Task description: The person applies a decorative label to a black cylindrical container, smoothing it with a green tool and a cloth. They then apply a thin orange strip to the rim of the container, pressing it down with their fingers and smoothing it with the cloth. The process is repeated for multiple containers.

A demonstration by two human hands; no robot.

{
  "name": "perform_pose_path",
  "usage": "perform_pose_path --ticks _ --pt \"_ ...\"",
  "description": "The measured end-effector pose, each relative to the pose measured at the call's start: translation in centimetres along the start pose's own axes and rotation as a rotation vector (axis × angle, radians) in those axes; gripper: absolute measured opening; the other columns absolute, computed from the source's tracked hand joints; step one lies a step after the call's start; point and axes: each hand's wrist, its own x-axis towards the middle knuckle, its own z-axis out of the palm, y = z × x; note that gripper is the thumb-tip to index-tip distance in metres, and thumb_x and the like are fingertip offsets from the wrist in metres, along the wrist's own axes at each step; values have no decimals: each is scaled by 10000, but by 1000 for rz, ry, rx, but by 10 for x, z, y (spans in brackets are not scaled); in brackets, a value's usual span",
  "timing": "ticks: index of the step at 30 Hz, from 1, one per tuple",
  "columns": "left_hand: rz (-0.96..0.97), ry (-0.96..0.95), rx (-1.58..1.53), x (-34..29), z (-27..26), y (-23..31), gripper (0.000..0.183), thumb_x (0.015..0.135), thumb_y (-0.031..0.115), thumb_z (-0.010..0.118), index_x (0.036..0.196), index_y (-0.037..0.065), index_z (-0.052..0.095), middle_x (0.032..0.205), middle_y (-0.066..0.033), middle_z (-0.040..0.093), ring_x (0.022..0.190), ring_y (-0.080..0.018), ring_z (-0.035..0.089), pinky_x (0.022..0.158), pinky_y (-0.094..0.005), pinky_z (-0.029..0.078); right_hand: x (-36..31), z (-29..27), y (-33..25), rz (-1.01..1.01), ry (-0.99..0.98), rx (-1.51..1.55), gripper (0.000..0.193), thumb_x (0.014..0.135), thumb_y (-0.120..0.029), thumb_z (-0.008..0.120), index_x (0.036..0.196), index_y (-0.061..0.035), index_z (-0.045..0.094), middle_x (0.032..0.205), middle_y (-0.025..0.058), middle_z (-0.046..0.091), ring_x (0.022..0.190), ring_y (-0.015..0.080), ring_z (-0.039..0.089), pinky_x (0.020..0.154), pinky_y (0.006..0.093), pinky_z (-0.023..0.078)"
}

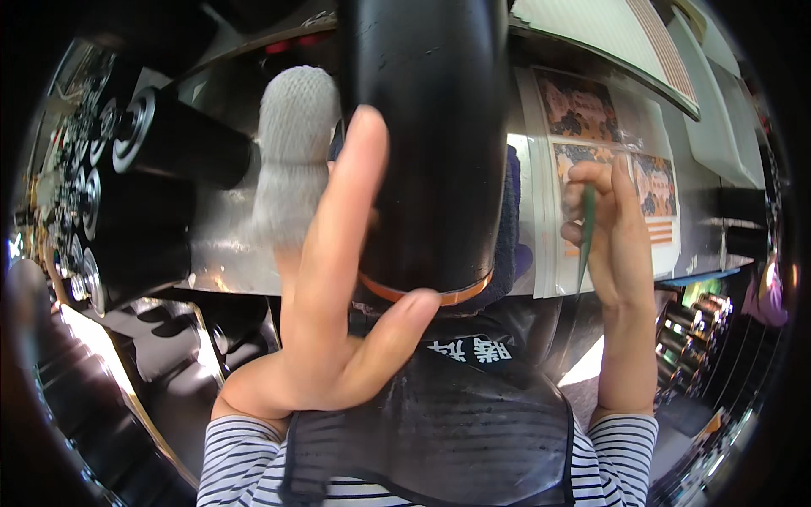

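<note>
A large black cylinder (431, 160) with an orange band (473, 291) around its near end lies in front of me on a dark blue towel (507, 228). My left hand (329, 262) is open at its left side, index finger stretched along it and thumb pointing toward the band; whether they touch it I cannot tell. A grey knitted cover (296, 127) wraps the other fingers of that hand. On the right, my right hand (604, 211) is closed with a thin green pointed strip (585, 232) between its fingers, above printed picture sheets (574, 106).
Several black cylinders with metal ends (182, 139) stand along the left. The metal table (228, 262) carries the sheets; a white ridged panel (608, 42) and a white bin (718, 118) are at the far right. A dark apron (439, 422) covers my front.
</note>
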Motion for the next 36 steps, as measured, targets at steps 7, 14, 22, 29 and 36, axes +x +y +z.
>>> perform_pose_path --ticks 7,14,22,29,36 --pt "-150 51 79 11 11 7 1069 708 89 740 1463 -33 -6 1511 -204 151 1338 -292 301 1089 -359 270 -67 47 -7 -339 233 -357 352 826 -39 671 1128 34 507 1002 95 606 871 100 584 773 218 473" --pt "-153 -36 64 -9 -4 0 1180 622 250 857 1462 -38 79 1530 -193 124 1342 -281 286 1087 -339 242 -65 91 12 -856 138 -803 272 710 42 742 944 44 603 750 104 596 607 163 585 545 246 469" --pt "222 50 639 -35 3 8 407 746 183 721 1125 319 659 1106 46 579 1195 -229 479 1052 -694 16 -9 58 -57 -946 225 -807 159 829 -29 640 978 16 604 908 66 615 841 124 598 760 240 474" --pt "323 -219 724 12 22 42 503 699 157 698 1189 247 633 893 63 631 1226 -242 486 1002 -750 -40 125 144 -164 -735 -244 -1674 420 777 -514 633 971 -152 724 998 64 688 937 270 638 786 414 506" --pt "429 327 353 20 -13 45 241 952 172 518 1071 -1 635 1094 -177 641 1073 -302 546 982 -441 363 88 128 -154 -790 -521 -1593 455 758 -521 649 1011 -150 719 1001 52 687 944 245 633 811 367 487"
